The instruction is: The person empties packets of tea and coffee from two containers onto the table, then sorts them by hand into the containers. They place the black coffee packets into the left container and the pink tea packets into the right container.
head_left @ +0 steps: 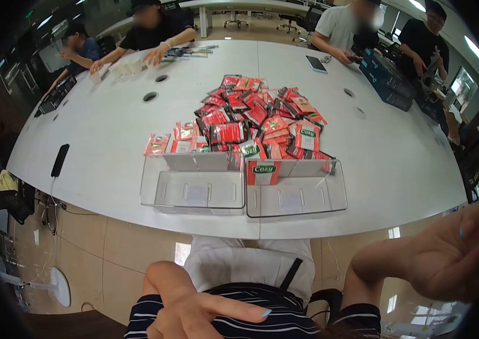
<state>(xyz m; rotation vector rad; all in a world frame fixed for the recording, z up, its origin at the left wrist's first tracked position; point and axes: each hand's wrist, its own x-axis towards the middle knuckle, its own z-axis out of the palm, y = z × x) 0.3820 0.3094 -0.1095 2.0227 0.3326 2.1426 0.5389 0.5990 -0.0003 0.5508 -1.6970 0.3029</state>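
Observation:
My left hand [191, 313] is in front of my striped top, one finger with a blue nail stretched out to the right and nothing in its grasp. At the right edge, my right hand [448, 263] is raised close to the camera, its fingers curled in; what they hold, if anything, is hidden. Two clear plastic bins stand side by side at the table's near edge, a left bin [192, 210] and a right bin [296, 214]. A red "Cozy" packet [263, 173] stands against the right bin's back left corner. Behind the bins lies a pile of red packets [256, 113].
Several people are around the white table [104, 152]. A phone [316, 64] and dark boxes [386, 79] are at the far right. White cups [126, 68] stand near a person at the far left. A black power strip [60, 160] lies on the left side.

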